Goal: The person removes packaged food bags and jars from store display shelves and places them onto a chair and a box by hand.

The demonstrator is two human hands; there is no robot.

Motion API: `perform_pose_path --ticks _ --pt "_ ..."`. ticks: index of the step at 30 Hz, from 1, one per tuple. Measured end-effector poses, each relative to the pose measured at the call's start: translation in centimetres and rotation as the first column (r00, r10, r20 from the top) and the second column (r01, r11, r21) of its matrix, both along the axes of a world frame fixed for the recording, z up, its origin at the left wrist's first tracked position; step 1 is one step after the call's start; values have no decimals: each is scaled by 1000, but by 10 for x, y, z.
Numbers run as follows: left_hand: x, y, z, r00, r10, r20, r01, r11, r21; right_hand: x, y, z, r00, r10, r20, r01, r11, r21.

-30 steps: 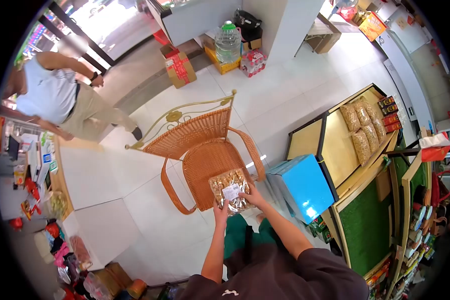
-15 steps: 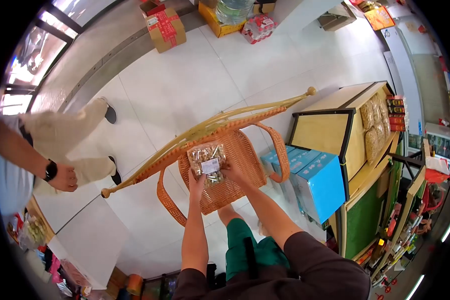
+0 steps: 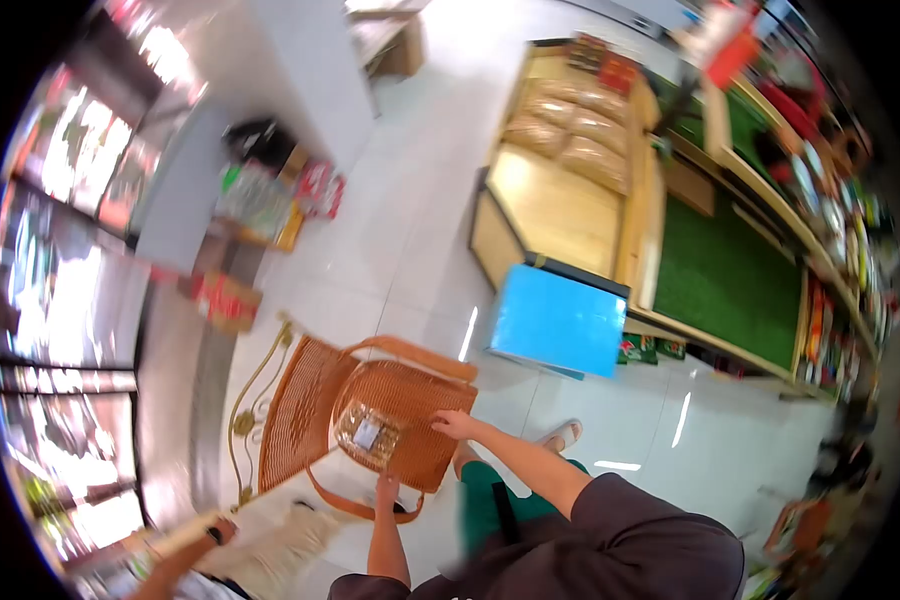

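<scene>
Packet (image 3: 368, 435) lies on the seat of the wicker chair (image 3: 303, 410), label (image 3: 366, 434) up, towards the backrest. From where I stand, neither of the hands has hold of it. The left hand (image 3: 387, 489) is at the seat's edge by one armrest, nearest the packet's lower end; it is too blurred for me to tell how its fingers are set. The right hand (image 3: 452, 424) is over the seat on the other side, fingers loosely spread, pinching nothing; whether it touches the wicker I can't tell.

I'd guess the packet is light, its clear wrap slick and a bit crackly, the lumpy tan contents easily crushed. Best to take it by both side edges, thumbs on top and fingers beneath, without squeezing the middle.

A blue box (image 3: 560, 320) sits near the chair, beside a stand (image 3: 555, 205) with plump bags (image 3: 575, 125) on it. Another person's hand (image 3: 223, 531) shows beyond the chair.
</scene>
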State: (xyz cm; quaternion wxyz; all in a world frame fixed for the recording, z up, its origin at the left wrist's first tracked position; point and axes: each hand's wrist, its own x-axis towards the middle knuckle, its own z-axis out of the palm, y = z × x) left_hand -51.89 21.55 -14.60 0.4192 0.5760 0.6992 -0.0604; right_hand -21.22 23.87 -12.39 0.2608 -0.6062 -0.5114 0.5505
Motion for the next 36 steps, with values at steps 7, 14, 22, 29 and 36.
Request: perform_pose_path --ticks 7,14,22,29,36 --pt "173 5 40 968 -193 159 210 973 -94 205 -231 12 824 -565 -54 560 824 -81" --pt "518 -77 58 608 -742 284 764 643 45 351 -513 50 22 -915 403 1000 24 0" --pt "748 -293 209 -33 -805 592 930 191 313 297 -623 81 -521 -844 131 801 -536 -268" --pt "764 -251 82 -46 -897 439 956 89 281 324 -644 86 -687 -726 32 657 -639 -400" --pt "749 -138 74 568 -820 69 773 502 -388 414 -698 95 -540 -804 249 697 -593 -403"
